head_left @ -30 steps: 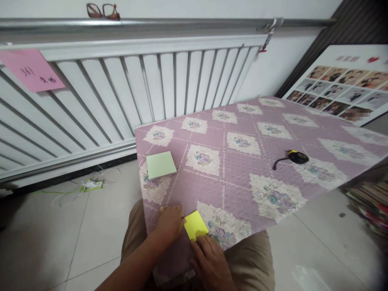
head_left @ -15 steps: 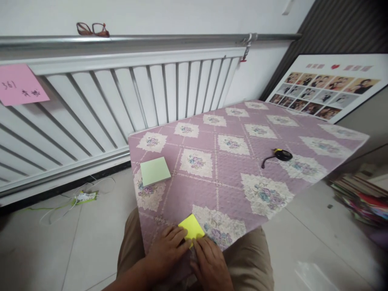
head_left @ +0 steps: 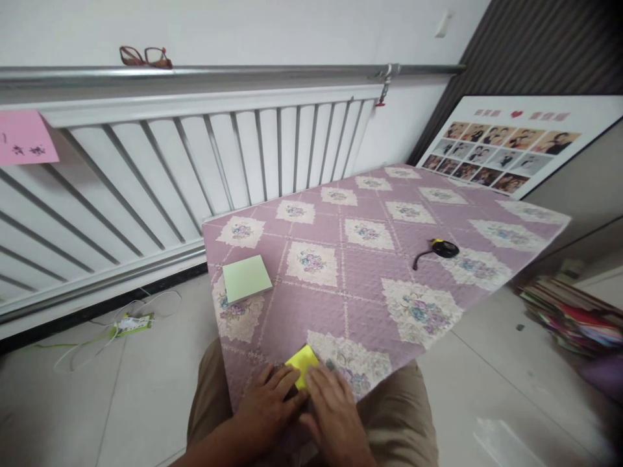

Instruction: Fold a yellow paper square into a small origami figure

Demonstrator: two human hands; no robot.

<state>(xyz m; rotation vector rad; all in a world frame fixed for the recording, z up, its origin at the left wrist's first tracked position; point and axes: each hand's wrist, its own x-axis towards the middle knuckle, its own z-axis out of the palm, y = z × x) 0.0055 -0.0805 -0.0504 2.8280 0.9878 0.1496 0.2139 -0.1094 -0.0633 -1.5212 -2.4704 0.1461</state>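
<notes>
A yellow sticky note [head_left: 302,362] lies near the front corner of the cloth-covered table [head_left: 311,311], partly covered by my fingers. My left hand [head_left: 267,399] holds its left and lower edges, with fingertips and thumb on the paper. Stretched fingers of my right hand [head_left: 333,402] lie flat over the note's right part, slightly blurred. Whether the paper is folded under them cannot be made out. A pale green sticky-note pad [head_left: 247,279] rests on the table beyond my left hand.
A black tape measure [head_left: 444,248] with a strap lies on the table's right side. Beyond the table stand a white radiator [head_left: 272,155] and a photo board [head_left: 491,152]. A power strip [head_left: 135,323] with cables is on the floor at left, stacked papers [head_left: 569,318] at right.
My right hand has slid up and left over the yellow sticky note and covers more of it. My left hand stays at its edge. The view has shifted slightly.
</notes>
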